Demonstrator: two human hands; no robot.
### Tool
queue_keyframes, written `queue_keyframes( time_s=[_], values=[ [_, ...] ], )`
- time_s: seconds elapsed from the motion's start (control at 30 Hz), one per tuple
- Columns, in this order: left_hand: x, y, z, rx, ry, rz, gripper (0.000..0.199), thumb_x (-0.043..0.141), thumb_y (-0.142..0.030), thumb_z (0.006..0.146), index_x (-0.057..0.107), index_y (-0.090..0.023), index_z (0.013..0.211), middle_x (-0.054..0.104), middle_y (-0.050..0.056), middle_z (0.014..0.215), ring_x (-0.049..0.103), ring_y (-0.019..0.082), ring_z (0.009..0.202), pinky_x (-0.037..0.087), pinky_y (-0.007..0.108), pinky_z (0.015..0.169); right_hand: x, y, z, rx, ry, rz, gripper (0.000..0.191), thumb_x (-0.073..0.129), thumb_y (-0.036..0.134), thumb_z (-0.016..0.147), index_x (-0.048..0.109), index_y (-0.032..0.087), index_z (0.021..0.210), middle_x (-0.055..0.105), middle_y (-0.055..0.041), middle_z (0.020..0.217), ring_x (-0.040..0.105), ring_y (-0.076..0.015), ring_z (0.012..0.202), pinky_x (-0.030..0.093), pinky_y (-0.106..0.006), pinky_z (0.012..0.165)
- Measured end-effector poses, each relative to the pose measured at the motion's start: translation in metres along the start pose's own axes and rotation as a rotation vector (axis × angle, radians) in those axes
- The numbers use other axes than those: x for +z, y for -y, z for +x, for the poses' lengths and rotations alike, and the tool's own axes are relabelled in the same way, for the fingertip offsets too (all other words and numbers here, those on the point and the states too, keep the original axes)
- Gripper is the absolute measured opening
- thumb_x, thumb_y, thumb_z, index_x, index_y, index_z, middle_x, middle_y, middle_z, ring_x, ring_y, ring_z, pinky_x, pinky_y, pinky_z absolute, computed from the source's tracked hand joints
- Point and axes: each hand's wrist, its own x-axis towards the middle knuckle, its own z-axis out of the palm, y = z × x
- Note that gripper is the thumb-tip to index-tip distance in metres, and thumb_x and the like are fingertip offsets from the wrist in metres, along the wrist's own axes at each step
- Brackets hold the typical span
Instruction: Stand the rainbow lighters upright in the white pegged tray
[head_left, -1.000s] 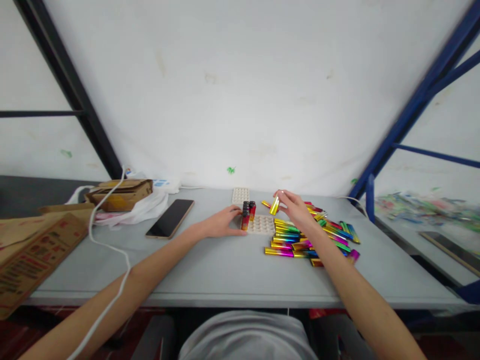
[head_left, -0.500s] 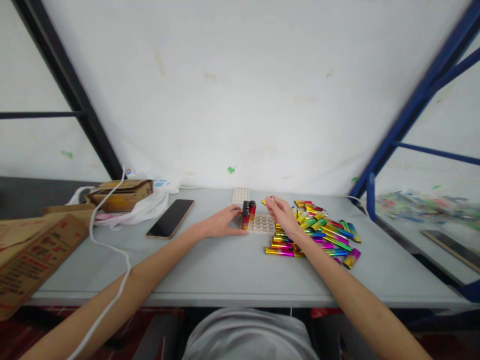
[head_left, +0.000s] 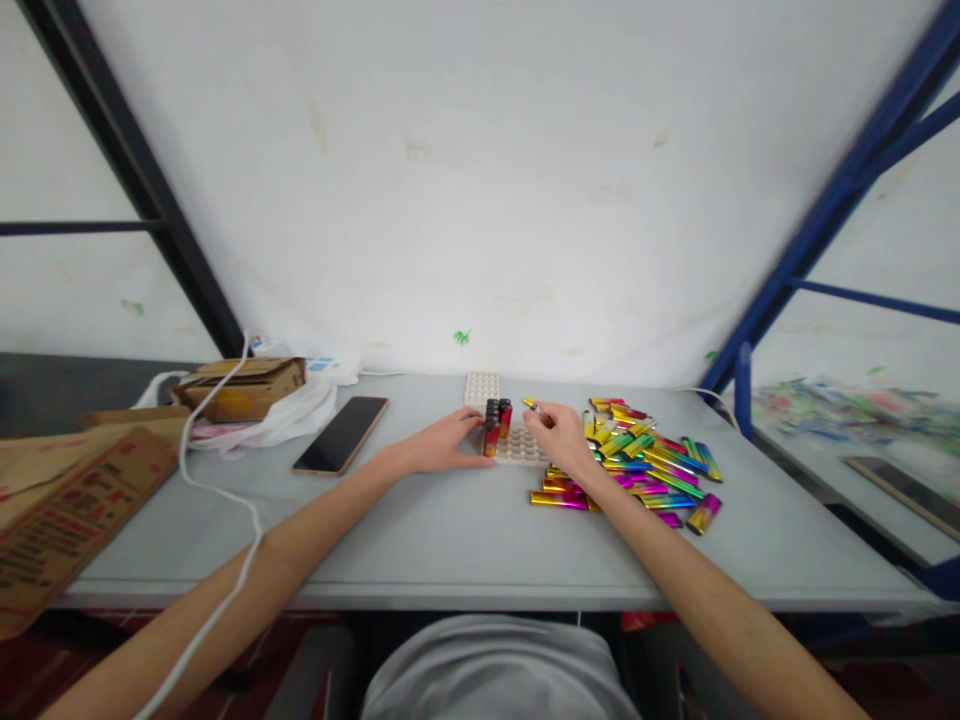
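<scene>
**Two hands at lighter tray, one lighter going in**

Two bare hands meet at the white slotted tray [head_left: 523,447], mid-table. Left hand [head_left: 448,446] lies flat against the tray's left edge, steadying it, fingers loose, gripping nothing. Right hand [head_left: 559,436] pinches a yellow lighter [head_left: 531,405] over the tray's far right part. Few dark-capped lighters [head_left: 496,424] already stand upright in the far-left slots. Step in hand looks like slotting; next move calls for tipping the lighter upright over a free hole beside those. Loose pile of metallic lighters [head_left: 637,462] lies right of the tray, touching the wrist side. Second tray [head_left: 481,388] sits just beyond. Phone [head_left: 341,435], cardboard boxes [head_left: 240,386] and white cable [head_left: 217,480] left, well apart, nothing blocking.
</scene>
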Motion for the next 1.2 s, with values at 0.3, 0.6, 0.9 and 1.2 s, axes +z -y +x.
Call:
queue_keyframes(
  time_s=[0.3, 0.6, 0.9, 1.2],
  values=[
    [0.0, 0.0, 0.0, 0.002, -0.005, 0.018, 0.067, 0.07, -0.063, 0.081, 0.061, -0.016, 0.129, 0.056, 0.015, 0.141, 0.053, 0.032, 0.131, 0.04, 0.043, 0.115, -0.011, 0.001, 0.003, -0.156, 0.17, -0.044, 0.041, 0.037, 0.053, 0.104, 0.05, 0.022, 0.08, 0.056, 0.0013, 0.068, 0.053, -0.0152, 0.066, 0.039, -0.026, 0.063],
    [-0.001, -0.001, 0.0, 0.02, -0.014, -0.025, 0.065, 0.07, -0.062, 0.082, 0.062, -0.017, 0.129, 0.057, 0.014, 0.141, 0.053, 0.032, 0.131, 0.04, 0.041, 0.115, -0.012, -0.001, 0.004, -0.165, 0.257, -0.185, 0.038, 0.049, 0.045, 0.103, 0.057, 0.02, 0.075, 0.065, -0.0013, 0.067, 0.056, -0.0156, 0.066, 0.039, -0.027, 0.065],
    [0.0, -0.001, 0.0, 0.02, 0.002, -0.013, 0.067, 0.068, -0.063, 0.083, 0.06, -0.018, 0.132, 0.054, 0.014, 0.144, 0.051, 0.032, 0.133, 0.039, 0.043, 0.116, -0.006, -0.007, 0.006, -0.298, 0.378, -0.497, 0.027, 0.048, 0.036, 0.105, 0.064, 0.018, 0.091, 0.069, -0.008, 0.086, 0.063, -0.0202, 0.078, 0.043, -0.03, 0.072],
    [0.0, -0.001, 0.0, 0.001, 0.012, 0.009, 0.067, 0.067, -0.063, 0.083, 0.059, -0.017, 0.131, 0.055, 0.015, 0.142, 0.052, 0.032, 0.132, 0.039, 0.044, 0.116, -0.01, -0.004, 0.006, -0.304, 0.363, -0.561, 0.043, 0.039, 0.043, 0.107, 0.069, 0.017, 0.09, 0.073, -0.0102, 0.089, 0.067, -0.0214, 0.085, 0.043, -0.03, 0.078]
  ],
)
